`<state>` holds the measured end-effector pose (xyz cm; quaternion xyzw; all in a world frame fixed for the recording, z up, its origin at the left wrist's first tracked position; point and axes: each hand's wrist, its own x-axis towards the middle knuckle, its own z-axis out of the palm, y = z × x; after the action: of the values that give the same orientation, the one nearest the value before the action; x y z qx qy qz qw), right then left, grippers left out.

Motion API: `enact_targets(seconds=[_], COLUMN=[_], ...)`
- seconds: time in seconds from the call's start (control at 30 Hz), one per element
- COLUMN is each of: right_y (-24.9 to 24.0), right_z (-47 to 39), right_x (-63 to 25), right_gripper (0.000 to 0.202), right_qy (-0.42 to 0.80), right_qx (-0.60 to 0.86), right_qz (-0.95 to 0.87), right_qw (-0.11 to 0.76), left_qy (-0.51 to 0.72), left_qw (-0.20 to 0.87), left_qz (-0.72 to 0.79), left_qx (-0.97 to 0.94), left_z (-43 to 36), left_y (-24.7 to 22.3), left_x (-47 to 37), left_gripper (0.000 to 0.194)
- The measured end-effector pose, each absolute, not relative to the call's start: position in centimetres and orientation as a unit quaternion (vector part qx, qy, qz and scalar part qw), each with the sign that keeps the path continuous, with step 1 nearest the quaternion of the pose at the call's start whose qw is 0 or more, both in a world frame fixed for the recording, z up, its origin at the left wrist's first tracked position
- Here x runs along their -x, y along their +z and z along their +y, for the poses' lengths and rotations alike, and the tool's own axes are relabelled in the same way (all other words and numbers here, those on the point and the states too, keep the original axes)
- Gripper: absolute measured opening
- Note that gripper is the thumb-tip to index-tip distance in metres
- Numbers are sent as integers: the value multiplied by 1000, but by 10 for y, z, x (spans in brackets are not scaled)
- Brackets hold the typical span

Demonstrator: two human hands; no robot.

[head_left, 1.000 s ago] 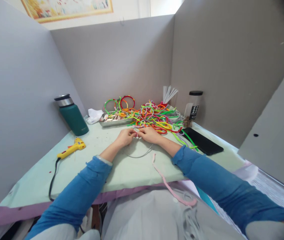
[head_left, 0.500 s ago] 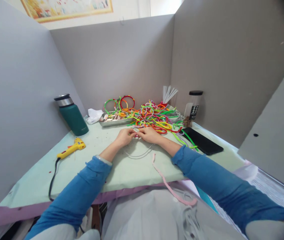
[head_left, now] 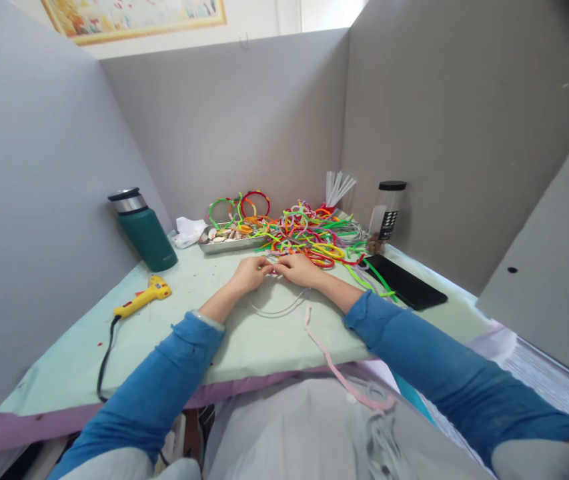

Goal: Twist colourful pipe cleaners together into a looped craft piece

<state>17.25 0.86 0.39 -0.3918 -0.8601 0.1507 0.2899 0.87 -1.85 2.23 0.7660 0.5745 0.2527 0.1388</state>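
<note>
My left hand [head_left: 253, 275] and my right hand [head_left: 298, 270] meet fingertip to fingertip over the middle of the table, both pinching. Between them they hold the far side of a thin grey wire hoop [head_left: 279, 315], whose near side curves toward me just above the tabletop. A small pink-red bit shows at the fingertips; the fingers hide most of it. Nearer to me, a pale pink fuzzy cord [head_left: 331, 363] runs from the table over its front edge onto my lap.
A yellow glue gun [head_left: 144, 298] and a green bottle [head_left: 147, 237] are on the left. Behind my hands are a metal tray [head_left: 234, 247] of shell-like pieces and a pile of colourful cords [head_left: 309, 230]. A black phone [head_left: 407, 282] and a clear jar [head_left: 384, 217] are on the right.
</note>
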Motion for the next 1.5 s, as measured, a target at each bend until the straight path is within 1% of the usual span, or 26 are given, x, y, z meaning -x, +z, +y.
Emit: enact_targets(seconds=[0.37,1.03,1.33,1.5], right_y=[4,6,9,8], right_z=[8,9,9,10], right_x=[-173,-173,-174,-174], right_gripper=[38,36,39,38], right_qy=[156,173,229,230], right_qx=[388,373,366,355], right_qz=[-860,-862,-846,-848], right_qw=[294,298,313,319], left_qy=[263,284,323,315], left_qw=[180,213,266,285], left_qz=[575,558,527,520], left_qx=[-754,-750,-740,-741], left_z=[-15,-10,-7,-7], left_y=[18,13,13,13], left_x=[-7,-4,-3,-2], left_gripper=[25,24,28,27])
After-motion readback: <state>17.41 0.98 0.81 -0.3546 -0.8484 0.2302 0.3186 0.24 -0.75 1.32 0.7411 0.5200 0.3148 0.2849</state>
